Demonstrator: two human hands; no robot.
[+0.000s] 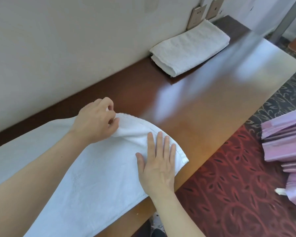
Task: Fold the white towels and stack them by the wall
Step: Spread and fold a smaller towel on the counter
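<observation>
A white towel [85, 177] lies spread lengthwise on the brown wooden table [203, 103], reaching from the lower left to near the middle. My left hand [96, 122] pinches the towel's far right corner, which is lifted slightly off the table. My right hand [158, 161] lies flat with straight fingers on the towel's near right end, pressing it down. A folded white towel [190, 48] sits at the back of the table against the wall [58, 48].
The table's front edge runs diagonally; beyond it is red and dark patterned carpet [229, 194]. Pink folded fabric [287, 142] lies at the right edge. Brass-coloured outlet plates [197, 16] are on the wall behind the folded towel. A metal post [285, 19] stands far right.
</observation>
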